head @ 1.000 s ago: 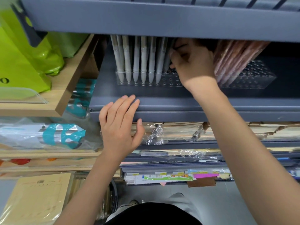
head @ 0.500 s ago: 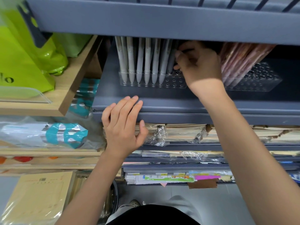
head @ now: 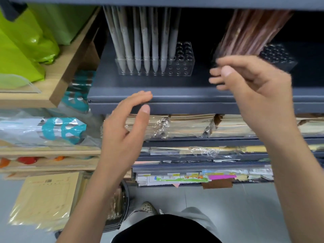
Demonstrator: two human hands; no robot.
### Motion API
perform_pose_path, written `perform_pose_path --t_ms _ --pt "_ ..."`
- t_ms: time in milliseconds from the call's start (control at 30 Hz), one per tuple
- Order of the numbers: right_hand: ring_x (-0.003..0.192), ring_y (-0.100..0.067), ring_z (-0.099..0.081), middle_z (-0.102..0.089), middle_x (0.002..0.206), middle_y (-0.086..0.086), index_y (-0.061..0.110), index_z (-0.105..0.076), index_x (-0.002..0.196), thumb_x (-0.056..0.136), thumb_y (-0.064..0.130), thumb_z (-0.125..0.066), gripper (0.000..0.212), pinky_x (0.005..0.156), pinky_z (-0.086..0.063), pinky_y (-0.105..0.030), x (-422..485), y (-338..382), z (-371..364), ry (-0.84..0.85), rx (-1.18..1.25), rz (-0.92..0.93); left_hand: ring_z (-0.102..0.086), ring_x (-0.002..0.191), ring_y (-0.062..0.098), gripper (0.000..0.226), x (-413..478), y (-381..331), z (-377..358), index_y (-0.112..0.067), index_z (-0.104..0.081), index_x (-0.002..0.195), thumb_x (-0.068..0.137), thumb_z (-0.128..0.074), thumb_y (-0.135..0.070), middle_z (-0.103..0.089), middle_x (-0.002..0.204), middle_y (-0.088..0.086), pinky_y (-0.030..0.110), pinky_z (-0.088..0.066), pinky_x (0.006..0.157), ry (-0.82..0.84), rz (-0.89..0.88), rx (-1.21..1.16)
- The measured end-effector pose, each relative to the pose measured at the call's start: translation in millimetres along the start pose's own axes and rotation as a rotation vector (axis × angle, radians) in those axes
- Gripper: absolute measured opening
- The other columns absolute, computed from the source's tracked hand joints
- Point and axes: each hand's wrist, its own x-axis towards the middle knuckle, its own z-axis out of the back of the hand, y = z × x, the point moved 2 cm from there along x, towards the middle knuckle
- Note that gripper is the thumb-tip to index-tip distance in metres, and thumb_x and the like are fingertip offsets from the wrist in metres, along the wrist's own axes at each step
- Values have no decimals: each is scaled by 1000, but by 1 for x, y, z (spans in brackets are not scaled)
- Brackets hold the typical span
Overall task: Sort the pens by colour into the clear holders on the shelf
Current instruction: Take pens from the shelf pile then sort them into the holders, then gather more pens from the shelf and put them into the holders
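Hovering near the shelf edge, the left hand is flat-fingered and empty; the right hand, blurred, is loosely curled with nothing visible in it. In the left holder white pens stand upright; in the right holder brown pens lean. Judged light, stiff and smooth: pinch mid-barrel, lift along the pen's axis

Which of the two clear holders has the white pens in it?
The left holder, where white pens stand in a row, its right end unfilled. The right holder carries reddish-brown pens instead.
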Motion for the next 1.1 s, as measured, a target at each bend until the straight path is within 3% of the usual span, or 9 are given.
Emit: perform_pose_path --t_ms 200,300,367,433,600,767,900,1000,1100 --pt "86 -10 -73 -75 95 6 22 -71 105 95 24 -60 14 73 -56 -18 -116 -68 57 -16 49 -331 -66 109 13 21 -71 -5 -20 -27 -71 108 100 -51 -25 -73 113 -7 18 -48 91 128 215 -207" --pt "77 -13 -73 -76 87 -3 15 -71 102 96 15 -58 15 64 -56 -19 -209 -140 77 -78 72 -692 -70 102 18 20 -128 39 -52 -21 -73 103 101 -53 -19 -76 104 -1 28 -52 90 189 519 -238" --pt "74 -17 -71 -74 89 -10 6 -69 104 97 10 -56 16 66 -57 -24 -281 -185 91 -72 58 -934 -71 100 27 20 -175 76 -79 -10 -72 103 101 -52 -8 -77 101 7 41 -54 90 252 803 -204" --pt "77 -22 -70 -73 95 -14 9 -68 101 98 12 -55 14 70 -54 -30 -352 -215 107 -40 31 -1163 -70 97 31 20 -223 104 -103 2 -68 104 101 -48 -1 -74 106 19 42 -54 88 333 1038 -139" --pt "68 -19 -65 -72 94 -16 14 -69 91 96 13 -55 14 60 -49 -27 -488 -236 147 -44 34 -1520 -67 95 36 21 -303 127 -133 8 -67 108 103 -49 -3 -70 106 24 37 -53 78 537 1201 68" --pt "67 -17 -66 -72 88 -8 16 -69 91 96 18 -57 14 61 -52 -28 -550 -231 184 -104 62 -1601 -65 83 33 18 -330 127 -168 11 -68 101 100 -55 -2 -70 98 24 38 -52 73 633 1243 175" --pt "73 -14 -72 -75 87 -1 22 -69 95 97 20 -55 14 62 -54 -25 -560 -230 214 -223 67 -1545 -65 85 32 16 -331 120 -204 3 -68 88 98 -56 0 -71 90 21 40 -54 80 726 1213 189" --pt "75 -15 -72 -75 86 0 21 -69 96 96 19 -56 13 66 -56 -29 -555 -235 240 -324 91 -1516 -61 69 27 22 -321 107 -244 -2 -66 82 100 -53 -1 -67 79 17 24 -51 58 817 1141 205" --pt "78 -16 -72 -75 89 -1 19 -69 99 97 17 -57 13 68 -56 -29 -537 -244 273 -398 118 -1468 -63 69 24 21 -307 90 -293 -3 -66 87 102 -52 -5 -70 83 13 28 -47 61 883 1050 201"
